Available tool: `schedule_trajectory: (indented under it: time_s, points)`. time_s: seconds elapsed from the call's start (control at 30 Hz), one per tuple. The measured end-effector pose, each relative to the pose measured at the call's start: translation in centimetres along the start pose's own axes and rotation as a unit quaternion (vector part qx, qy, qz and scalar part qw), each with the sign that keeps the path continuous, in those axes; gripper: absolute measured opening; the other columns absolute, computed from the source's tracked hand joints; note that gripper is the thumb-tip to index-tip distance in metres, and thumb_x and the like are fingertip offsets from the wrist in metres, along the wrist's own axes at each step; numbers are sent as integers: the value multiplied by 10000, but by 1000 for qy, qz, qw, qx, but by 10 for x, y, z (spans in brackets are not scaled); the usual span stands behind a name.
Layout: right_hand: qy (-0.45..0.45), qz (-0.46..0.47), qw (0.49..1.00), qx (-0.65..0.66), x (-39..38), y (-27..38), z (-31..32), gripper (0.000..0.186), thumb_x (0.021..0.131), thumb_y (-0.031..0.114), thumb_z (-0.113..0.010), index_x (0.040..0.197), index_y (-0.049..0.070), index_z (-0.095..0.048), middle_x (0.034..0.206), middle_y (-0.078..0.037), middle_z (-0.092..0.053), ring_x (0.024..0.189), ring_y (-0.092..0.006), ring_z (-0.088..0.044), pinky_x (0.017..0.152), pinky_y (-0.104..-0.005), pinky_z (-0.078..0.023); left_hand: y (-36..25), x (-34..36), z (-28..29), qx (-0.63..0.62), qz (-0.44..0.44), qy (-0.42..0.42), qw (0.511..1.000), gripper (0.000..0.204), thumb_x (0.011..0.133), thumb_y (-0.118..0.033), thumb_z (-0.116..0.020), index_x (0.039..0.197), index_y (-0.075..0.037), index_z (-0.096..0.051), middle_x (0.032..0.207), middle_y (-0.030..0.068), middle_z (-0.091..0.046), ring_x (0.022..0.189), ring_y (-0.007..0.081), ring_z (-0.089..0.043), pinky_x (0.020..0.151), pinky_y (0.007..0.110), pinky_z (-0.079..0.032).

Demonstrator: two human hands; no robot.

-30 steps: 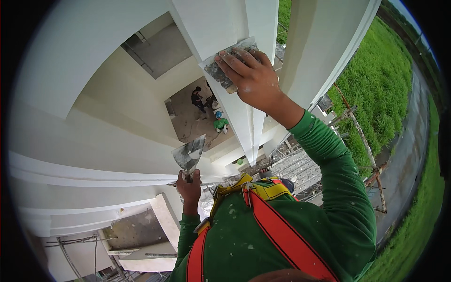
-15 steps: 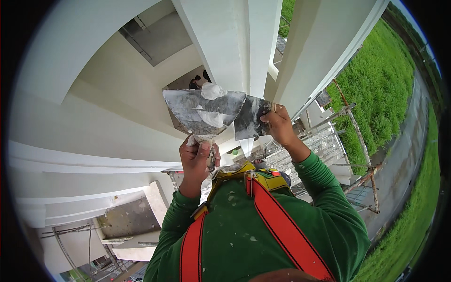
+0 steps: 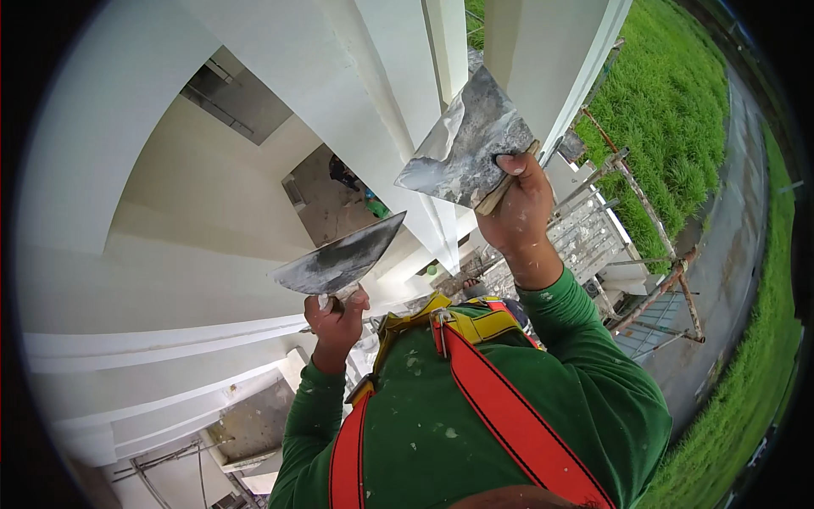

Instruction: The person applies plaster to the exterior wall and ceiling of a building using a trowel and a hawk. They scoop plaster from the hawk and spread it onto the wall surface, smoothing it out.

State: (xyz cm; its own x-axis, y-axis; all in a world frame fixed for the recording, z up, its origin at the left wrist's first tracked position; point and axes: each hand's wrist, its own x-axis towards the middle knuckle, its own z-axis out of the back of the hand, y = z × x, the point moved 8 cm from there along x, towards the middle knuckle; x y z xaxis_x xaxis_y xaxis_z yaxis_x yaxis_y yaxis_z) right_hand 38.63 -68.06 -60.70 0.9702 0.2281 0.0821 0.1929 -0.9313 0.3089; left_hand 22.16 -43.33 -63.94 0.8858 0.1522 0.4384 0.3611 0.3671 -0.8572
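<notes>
My left hand (image 3: pixel 337 327) is closed round the handle of a wide putty knife (image 3: pixel 343 254). That blade flares outward, is smeared grey-white and tilts up away from me. Higher and to the right, my right hand (image 3: pixel 524 216) grips a flat, square-cornered filling blade (image 3: pixel 475 153) by its wooden back edge, the thumb pressed on its face. White putty (image 3: pixel 451 127) clings in a strip along that blade's far left edge. The two blades are apart, with the right one raised toward the pale wall corner (image 3: pixel 381 93).
Smooth white walls and ledges (image 3: pixel 195 327) rise close on the left and ahead. Rusty scaffold poles (image 3: pixel 640 199) and paint-spattered planks (image 3: pixel 585 242) lie to the right, with grass (image 3: pixel 661 110) beyond. Far below, a person (image 3: pixel 342 174) shows through an opening. Red harness straps (image 3: pixel 509 407) cross my green shirt.
The blades, close together before, have separated. My right hand has lifted its blade up and forward, now carrying putty; my left has lowered and tilted its knife, whose putty lumps no longer show.
</notes>
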Motion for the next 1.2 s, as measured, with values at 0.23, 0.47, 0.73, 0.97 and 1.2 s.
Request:
schedule_trajectory:
  time_s: [0.23, 0.47, 0.73, 0.97, 1.2]
  points:
    - [347, 217, 716, -565, -39, -32, -45, 212, 727, 12, -594, 930, -47, -601, 813, -188, -588, 705, -341, -567, 640, -420, -479, -6, 12, -71, -363, 227, 100, 898, 265, 1010, -260, -603, 1044, -5, -536, 680, 95, -597, 517, 148, -564, 447, 276, -446]
    - [188, 370, 422, -806, -80, -22, 19, 723, 642, 201, -757, 1348, 100, -638, 914, -44, -540, 745, -209, -576, 629, -359, -483, 17, 45, -70, -119, 276, -15, 954, 202, 1001, -174, -613, 1046, 5, -533, 668, 53, -589, 507, 119, -548, 463, 266, -454]
    - [88, 550, 284, -780, -69, 87, 7, 583, 646, 174, -709, 1205, 7, -713, 869, -46, -454, 604, -165, -474, 504, -314, -369, -7, 40, -134, 120, 36, 192, 973, 222, 862, -116, -754, 945, 44, -625, 703, 132, -672, 552, 204, -630, 541, 327, -490]
    - [-51, 640, 0, -766, -127, 291, -63, 440, 704, 152, -656, 1118, 30, -744, 935, -82, -509, 695, -200, -502, 584, -328, -400, 34, 53, -145, 3, 188, 144, 972, 176, 910, -92, -706, 980, 30, -600, 715, 59, -636, 557, 116, -585, 527, 269, -490]
    - [-391, 355, 11, -849, -103, 539, 74, 341, 777, 152, -597, 1055, 15, -741, 1015, -176, -611, 887, -324, -592, 756, -411, -477, 55, 59, -150, -14, 225, 163, 960, 171, 936, -88, -685, 1006, 24, -576, 728, 36, -613, 555, 77, -543, 495, 228, -442]
